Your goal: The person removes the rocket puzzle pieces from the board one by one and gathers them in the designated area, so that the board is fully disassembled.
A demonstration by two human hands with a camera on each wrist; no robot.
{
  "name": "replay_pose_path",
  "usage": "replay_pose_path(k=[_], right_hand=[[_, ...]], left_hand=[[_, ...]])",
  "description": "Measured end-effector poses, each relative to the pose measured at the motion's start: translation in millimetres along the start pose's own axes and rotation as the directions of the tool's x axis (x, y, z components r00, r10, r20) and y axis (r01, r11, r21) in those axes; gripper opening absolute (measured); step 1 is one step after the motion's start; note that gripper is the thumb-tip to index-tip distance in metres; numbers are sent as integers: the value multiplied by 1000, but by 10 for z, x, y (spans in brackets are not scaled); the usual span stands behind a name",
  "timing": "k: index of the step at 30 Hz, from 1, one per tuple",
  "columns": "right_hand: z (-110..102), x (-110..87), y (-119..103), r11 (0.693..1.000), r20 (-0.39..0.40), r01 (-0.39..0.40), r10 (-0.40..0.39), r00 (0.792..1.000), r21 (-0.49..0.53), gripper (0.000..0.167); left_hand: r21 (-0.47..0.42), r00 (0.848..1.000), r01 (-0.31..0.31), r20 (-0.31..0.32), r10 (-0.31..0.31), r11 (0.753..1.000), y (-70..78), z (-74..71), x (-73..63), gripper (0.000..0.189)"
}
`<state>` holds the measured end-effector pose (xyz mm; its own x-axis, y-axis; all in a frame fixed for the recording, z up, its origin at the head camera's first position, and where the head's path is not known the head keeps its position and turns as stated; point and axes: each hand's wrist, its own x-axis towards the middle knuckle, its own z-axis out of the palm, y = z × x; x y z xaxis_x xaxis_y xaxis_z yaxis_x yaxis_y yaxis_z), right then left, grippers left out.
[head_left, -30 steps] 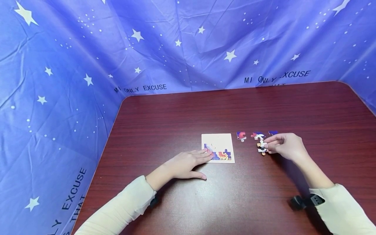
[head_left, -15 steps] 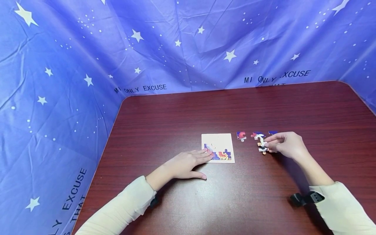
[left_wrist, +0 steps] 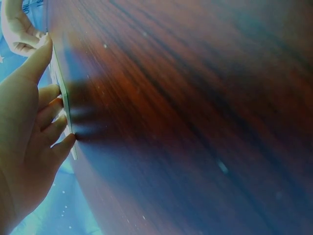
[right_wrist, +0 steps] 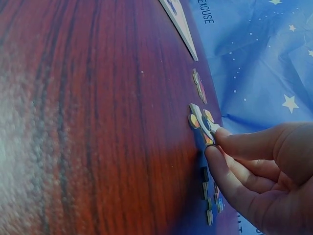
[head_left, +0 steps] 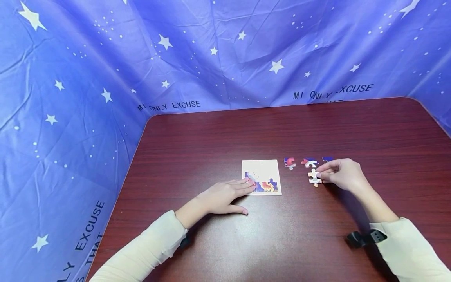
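Observation:
On the table lies a square cream puzzle board (head_left: 260,166), its lower part filled with purple, orange and white picture pieces. My left hand (head_left: 223,197) rests its straight fingers on the board's lower left, covering some of it. In the left wrist view those fingertips lie along the thin edge of the board (left_wrist: 66,105). To the right, my right hand (head_left: 343,175) pinches a white and orange jigsaw piece (head_left: 314,178) between thumb and fingers. The right wrist view has this jigsaw piece (right_wrist: 202,120) tilted at the fingertips.
Behind the pinched piece lie a red and purple piece (head_left: 289,163), a red, white and purple one (head_left: 309,162) and a purple one (head_left: 327,159). More pieces (right_wrist: 205,183) lie below the right hand in the right wrist view. A blue starry cloth (head_left: 218,70) hangs behind the table.
The jigsaw piece in my right hand has tilted and turned slightly, and its face looks paler now. My left hand has stayed on the board.

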<state>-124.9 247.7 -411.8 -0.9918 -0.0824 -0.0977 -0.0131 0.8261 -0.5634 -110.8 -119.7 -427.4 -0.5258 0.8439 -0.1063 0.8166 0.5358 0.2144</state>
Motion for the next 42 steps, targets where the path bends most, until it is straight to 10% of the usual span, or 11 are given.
replay_pose_path(k=[42], right_hand=[[10, 5, -48, 1000, 2, -28, 28, 1000, -8, 20]], left_hand=[[7, 1000, -8, -19, 8, 1000, 21, -12, -12, 73]])
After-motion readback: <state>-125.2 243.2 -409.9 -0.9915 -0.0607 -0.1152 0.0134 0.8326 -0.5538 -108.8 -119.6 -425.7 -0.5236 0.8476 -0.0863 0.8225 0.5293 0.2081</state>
